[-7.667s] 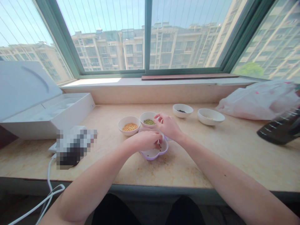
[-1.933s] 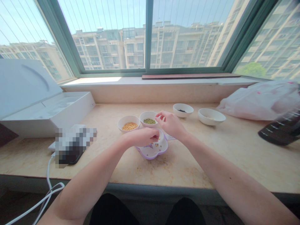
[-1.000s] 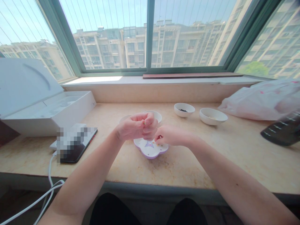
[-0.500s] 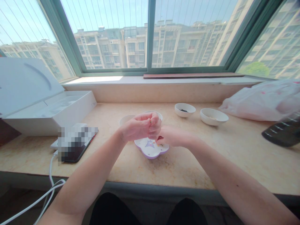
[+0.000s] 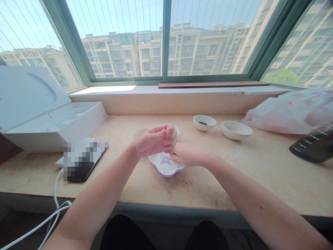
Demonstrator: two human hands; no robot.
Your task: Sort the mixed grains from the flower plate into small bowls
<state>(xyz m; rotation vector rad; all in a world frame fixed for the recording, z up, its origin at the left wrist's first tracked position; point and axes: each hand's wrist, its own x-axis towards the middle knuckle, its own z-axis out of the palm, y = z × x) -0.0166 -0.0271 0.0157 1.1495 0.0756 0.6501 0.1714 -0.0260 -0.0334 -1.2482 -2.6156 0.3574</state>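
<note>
My left hand (image 5: 156, 140) is closed in a loose fist, palm side up, above the back of a flower-shaped plate. A small greenish, bean-like thing (image 5: 165, 132) shows between its thumb and fingers. Just to the right, my right hand (image 5: 188, 154) reaches down over the plate's right side with its fingers bent together. Its fingertips are partly hidden, and what they grip, if anything, cannot be made out. The white plate (image 5: 166, 171) has a purple rim, a cartoon figure and a few small bits on it. Two white bowls, one of them the left bowl (image 5: 137, 133), stand partly covered behind my left hand.
Farther right stand a white bowl (image 5: 204, 127) with dark bits and another bowl (image 5: 236, 133) with pale bits. A plastic bag (image 5: 291, 111) and a black object (image 5: 313, 146) lie at the right. Left are an open white box (image 5: 83, 121), a phone (image 5: 83, 170) and a white cable (image 5: 56, 194).
My right hand has turned and lowered slightly toward the plate, its fingers now bent down over it. My left hand stays nearly in place, with the small greenish thing showing more clearly.
</note>
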